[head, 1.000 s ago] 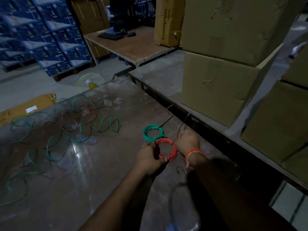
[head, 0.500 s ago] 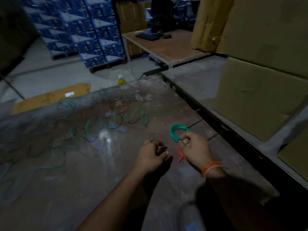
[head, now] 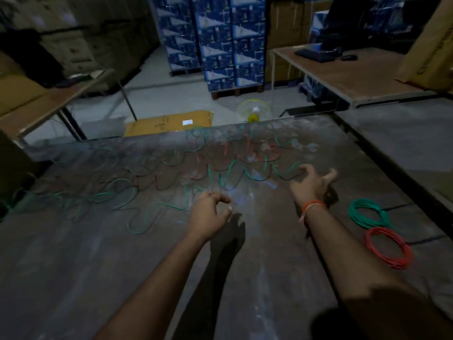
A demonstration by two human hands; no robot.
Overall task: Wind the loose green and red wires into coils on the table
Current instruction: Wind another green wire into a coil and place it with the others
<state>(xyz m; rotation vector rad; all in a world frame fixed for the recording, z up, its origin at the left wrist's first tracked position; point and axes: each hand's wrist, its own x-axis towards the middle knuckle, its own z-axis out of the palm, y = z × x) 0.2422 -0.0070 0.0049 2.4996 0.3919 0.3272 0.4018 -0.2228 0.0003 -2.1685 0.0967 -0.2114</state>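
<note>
A wound green coil (head: 367, 213) and a wound red coil (head: 387, 247) lie side by side at the right of the dark table (head: 73, 266). Loose green wires (head: 230, 171) and loose red wires (head: 266, 157) sprawl in loops across the table's far half. My right hand (head: 311, 184), an orange band on its wrist, stretches with spread fingers to the right end of a loose green wire and holds nothing. My left hand (head: 210, 212) hovers over the table with loosely curled fingers, empty, just beside a loose green strand.
A flat cardboard piece (head: 169, 123) and a clear round object (head: 255, 111) lie past the table's far edge. Stacked blue boxes (head: 215, 40) stand behind. A wooden desk (head: 348, 77) with a keyboard is at the back right, another table (head: 49, 99) at the left.
Both hands let go of the red coil, which now lies beside the green coil. The hands moved away toward the loose wires, and the view swung left.
</note>
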